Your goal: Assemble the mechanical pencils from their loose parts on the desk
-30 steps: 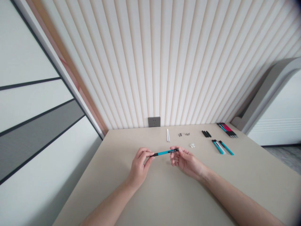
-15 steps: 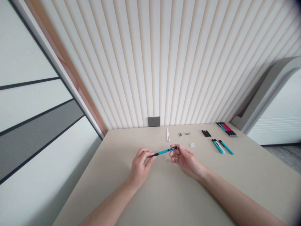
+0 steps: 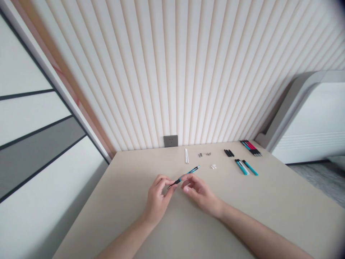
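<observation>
My left hand (image 3: 159,196) pinches a teal-and-black ballpoint pen (image 3: 192,170) by its black grip end, between thumb and fingers. The pen slants up to the right, held above the table, with its clicker end pointing away. My right hand (image 3: 201,192) is beside the pen's middle. Its index finger reaches to the barrel and covers part of it, while the thumb stands apart below; whether the finger presses on the pen I cannot tell.
On the beige table (image 3: 129,223) lie thin white rods (image 3: 187,156), small metal parts (image 3: 200,155), white pieces (image 3: 213,166), black grips (image 3: 229,153), teal and white barrels (image 3: 250,168) and a row of pens (image 3: 250,148). A socket (image 3: 170,141) is on the ribbed wall.
My right hand has left the pen's clicker end and moved left and down to its middle. The pen now tilts more steeply, its clicker end free. The view has shifted slightly right.
</observation>
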Demonstrator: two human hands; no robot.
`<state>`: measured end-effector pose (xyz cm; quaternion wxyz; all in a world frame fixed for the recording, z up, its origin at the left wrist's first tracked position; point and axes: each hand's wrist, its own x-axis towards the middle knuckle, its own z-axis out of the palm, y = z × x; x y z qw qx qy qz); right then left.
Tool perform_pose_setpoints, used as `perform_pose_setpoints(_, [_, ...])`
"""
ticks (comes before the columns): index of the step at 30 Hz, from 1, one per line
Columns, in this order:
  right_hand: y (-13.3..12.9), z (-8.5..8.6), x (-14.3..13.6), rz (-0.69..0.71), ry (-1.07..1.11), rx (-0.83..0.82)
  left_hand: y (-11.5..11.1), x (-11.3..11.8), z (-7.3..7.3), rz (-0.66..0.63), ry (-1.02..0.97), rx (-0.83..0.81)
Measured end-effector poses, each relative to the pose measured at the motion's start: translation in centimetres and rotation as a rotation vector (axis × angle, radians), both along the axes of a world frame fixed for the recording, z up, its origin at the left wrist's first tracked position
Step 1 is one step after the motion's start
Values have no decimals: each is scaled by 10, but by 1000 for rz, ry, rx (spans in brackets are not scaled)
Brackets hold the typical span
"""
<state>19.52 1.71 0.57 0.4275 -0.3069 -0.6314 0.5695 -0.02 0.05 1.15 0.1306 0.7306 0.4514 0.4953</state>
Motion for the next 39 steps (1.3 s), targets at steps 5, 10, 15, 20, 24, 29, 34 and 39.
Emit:
perform_pose_setpoints(5, [-5,1,-7,-181,-79,172,-6,4,1,-99,120,-13])
perform_pose_setpoints(10, [4,0,1,-259,-191,253,-10,3,2,-197,254,-22])
perform_pose_setpoints(15, [22,8,29,-290,-421,401,-7,2,2,-192,291,-106])
perform_pose_setpoints(20, [60,20,75,-486,-781,518,-6,0,1,-210,287,-141])
perform_pose_setpoints(24, [103,23,141,-656,-1072,426,-5,0,0,-232,293,-149])
perform_pose_setpoints(29, [134,20,233,-775,-1515,147,-4,0,-1,-255,310,-133])
perform_pose_setpoints(34, [142,4,272,-790,-1622,20,-3,0,-3,-267,331,-139])
perform_pose_setpoints(39, [158,-11,273,-797,-1648,-25,-2,0,-3,-267,331,-145])
